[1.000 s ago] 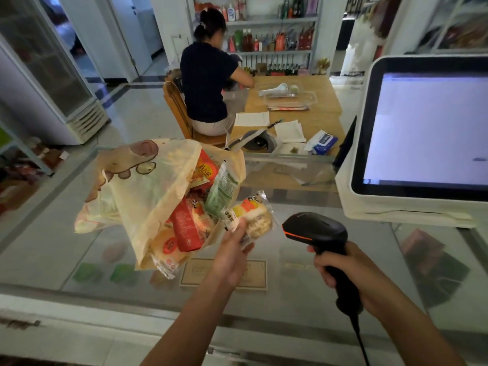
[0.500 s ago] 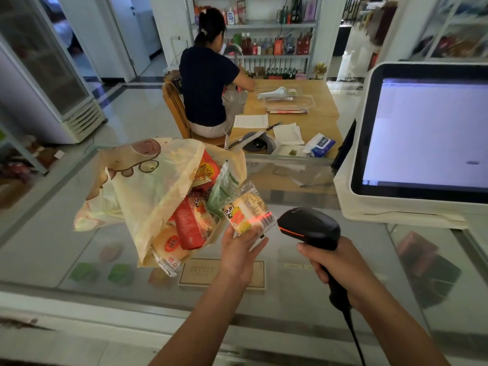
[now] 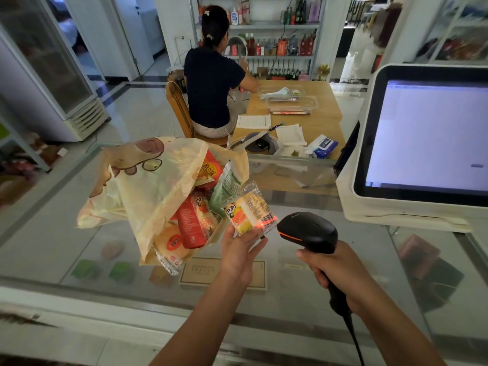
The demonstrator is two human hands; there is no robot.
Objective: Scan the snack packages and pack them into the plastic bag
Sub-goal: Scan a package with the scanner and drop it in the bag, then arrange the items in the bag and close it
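Now the left hand (image 3: 237,256) pinches a snack packet (image 3: 248,211), newly turned barcode-up under the scanner (image 3: 307,231) the right hand (image 3: 340,270) grips; bagging likely follows.

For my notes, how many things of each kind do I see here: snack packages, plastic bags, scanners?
Snack packages: 5 (held package in left hand; showing inside plastic bag: orange package, green package, red package, pale package)
Plastic bag: 1
Scanner: 1, in right hand
Total: 7
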